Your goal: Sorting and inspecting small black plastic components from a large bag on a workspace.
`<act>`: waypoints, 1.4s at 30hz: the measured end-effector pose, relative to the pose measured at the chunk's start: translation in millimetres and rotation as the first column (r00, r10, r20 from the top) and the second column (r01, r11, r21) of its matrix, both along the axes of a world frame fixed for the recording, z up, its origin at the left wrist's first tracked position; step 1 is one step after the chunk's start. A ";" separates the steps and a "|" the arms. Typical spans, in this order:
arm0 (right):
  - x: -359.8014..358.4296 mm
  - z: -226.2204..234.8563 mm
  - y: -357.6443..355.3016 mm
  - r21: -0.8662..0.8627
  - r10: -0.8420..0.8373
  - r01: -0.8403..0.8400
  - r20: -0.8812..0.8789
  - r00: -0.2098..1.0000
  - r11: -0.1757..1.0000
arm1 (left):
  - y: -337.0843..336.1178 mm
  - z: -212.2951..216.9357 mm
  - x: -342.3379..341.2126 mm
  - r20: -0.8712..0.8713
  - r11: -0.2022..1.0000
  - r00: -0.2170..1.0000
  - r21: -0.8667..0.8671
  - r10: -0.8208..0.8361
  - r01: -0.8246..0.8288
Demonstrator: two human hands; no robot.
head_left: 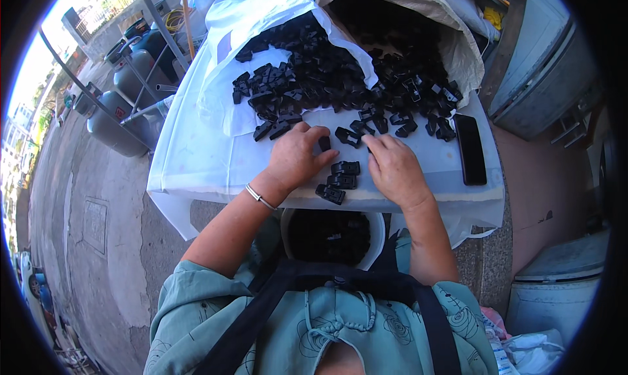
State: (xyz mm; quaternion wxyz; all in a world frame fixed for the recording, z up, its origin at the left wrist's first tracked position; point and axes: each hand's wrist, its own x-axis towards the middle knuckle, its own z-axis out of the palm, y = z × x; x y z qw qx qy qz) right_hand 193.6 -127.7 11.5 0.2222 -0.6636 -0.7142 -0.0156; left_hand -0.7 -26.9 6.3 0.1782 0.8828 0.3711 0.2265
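Left hand (pixel 296 155) half-covers black piece (pixel 325 143); bucket (pixel 378 236) part-hidden.

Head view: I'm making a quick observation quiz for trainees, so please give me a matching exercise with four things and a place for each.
Things
1. phone
2. silver bracelet
3. bucket
4. three black pieces

Places
A. around the wrist, just behind the left hand
B. in a short line near the middle of the near edge of the white-covered table
C. at the right side of the tabletop
D. below the near edge, in front of the person

Right pairs: 1-C, 2-A, 3-D, 4-B
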 end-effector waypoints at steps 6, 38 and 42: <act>-3.7 -1.6 4.3 0.053 -0.015 0.010 0.078 0.997 0.999 | 4.3 -17.1 -6.6 0.099 0.998 0.994 0.058 -0.042 0.037; -48.4 -10.0 -14.7 0.025 0.162 -0.163 0.021 0.987 0.986 | -0.2 -11.8 -31.5 0.218 0.932 0.907 0.092 -0.361 0.350; -54.0 -16.8 -20.7 0.030 0.153 -0.158 0.129 0.980 0.987 | 5.9 3.0 -45.3 0.164 0.998 0.986 0.067 -0.005 -0.006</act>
